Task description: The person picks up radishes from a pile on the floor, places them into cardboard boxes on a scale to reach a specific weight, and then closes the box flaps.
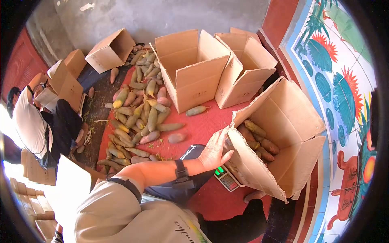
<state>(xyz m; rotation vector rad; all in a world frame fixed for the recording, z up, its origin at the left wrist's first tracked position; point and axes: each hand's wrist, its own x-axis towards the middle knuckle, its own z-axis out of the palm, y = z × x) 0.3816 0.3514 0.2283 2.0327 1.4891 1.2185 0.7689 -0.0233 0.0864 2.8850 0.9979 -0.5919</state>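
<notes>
My left hand (214, 152) lies flat against the near outer side of an open cardboard box (298, 109), fingers stretched along its rim and thumb apart. A dark watch-like band (182, 172) circles the wrist. Inside the box are several long reddish-brown and greenish root vegetables (255, 128), which look like radishes. Partly under the box's near side sits a digital scale (230, 182) with a lit green display. My right hand does not show.
A heap of root vegetables (152, 119) covers the left of the red mat (210, 119). Behind it stand two open cardboard boxes (198, 77) (247, 87), with another box (103, 56) tipped at back left. A person (34, 125) crouches at left among boxes. A painted tile wall (324, 89) borders the right.
</notes>
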